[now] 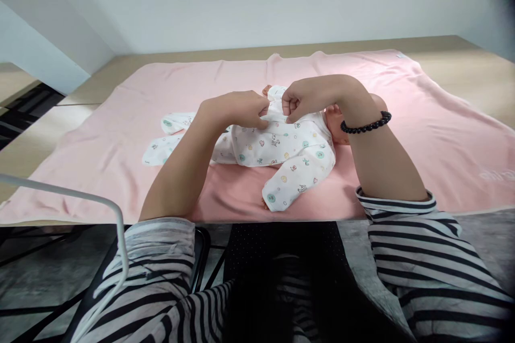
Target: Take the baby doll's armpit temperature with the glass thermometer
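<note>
Wooden table (462, 59), light finish. Pink blanket (100, 144) spread flat over most of it, near edge hanging just past the table's front edge. Doll (281, 153) in printed white sleepsuit lies on its back mid-blanket, head to the right.

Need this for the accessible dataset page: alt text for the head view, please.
Two bare hands, left hand and right hand, pinch the front of a white printed sleepsuit on a baby doll lying on a pink blanket spread over a wooden table. The right wrist wears a black bead bracelet; both forearms emerge from striped sleeves.
</note>
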The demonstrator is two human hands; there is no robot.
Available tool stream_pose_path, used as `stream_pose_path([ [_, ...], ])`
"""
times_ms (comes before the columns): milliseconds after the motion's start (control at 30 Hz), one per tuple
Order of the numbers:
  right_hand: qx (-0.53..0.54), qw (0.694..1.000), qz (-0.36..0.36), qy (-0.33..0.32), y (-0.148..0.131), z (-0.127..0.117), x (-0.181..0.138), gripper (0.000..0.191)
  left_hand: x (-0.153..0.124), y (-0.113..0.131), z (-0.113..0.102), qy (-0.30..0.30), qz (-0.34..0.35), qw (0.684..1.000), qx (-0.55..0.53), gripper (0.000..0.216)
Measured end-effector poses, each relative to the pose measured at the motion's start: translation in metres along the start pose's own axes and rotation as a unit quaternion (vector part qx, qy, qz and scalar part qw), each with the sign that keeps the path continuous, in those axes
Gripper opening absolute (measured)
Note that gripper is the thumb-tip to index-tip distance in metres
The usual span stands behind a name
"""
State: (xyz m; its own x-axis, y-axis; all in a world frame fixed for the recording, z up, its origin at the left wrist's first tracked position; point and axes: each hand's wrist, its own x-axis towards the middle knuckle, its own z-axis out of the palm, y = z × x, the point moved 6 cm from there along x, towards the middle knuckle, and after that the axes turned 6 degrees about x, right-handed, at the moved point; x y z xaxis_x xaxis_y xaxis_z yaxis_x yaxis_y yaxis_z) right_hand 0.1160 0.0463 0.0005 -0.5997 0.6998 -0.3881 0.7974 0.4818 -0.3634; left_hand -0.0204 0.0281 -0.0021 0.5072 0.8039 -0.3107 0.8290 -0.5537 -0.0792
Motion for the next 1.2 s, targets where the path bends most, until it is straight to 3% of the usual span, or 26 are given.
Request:
stream_pose_path([
  [400, 0.003, 1.000, 0.010, -0.024, -0.002, 0.006, -0.001, 0.012, -0.001, 0.000, 0.000, -0.003, -0.007, 1.000, -0.009, 0.026],
  [600, -0.046, 0.998, 0.025, 0.044, -0.003, 0.002, 0.000, 0.027, 0.000, -0.001, 0.001, -0.001, -0.003, 1.000, -0.015, 0.025],
  [833, -0.107, 0.980, 0.018, 0.166, -0.004, -0.005, 0.002, 0.013, 0.002, -0.001, 0.003, -0.005, -0.002, 1.000, 0.000, 0.027],
  [1100, -0.122, 0.976, 0.013, 0.178, -0.006, 0.001, 0.004, 0.012, 0.003, 0.000, 0.003, 0.000, 0.007, 1.000, 0.000, 0.027],
  [1200, -0.107, 0.982, 0.014, 0.153, -0.006, 0.003, 0.005, 0.012, 0.003, 0.001, 0.002, 0.000, 0.010, 1.000, 0.000, 0.027],
])
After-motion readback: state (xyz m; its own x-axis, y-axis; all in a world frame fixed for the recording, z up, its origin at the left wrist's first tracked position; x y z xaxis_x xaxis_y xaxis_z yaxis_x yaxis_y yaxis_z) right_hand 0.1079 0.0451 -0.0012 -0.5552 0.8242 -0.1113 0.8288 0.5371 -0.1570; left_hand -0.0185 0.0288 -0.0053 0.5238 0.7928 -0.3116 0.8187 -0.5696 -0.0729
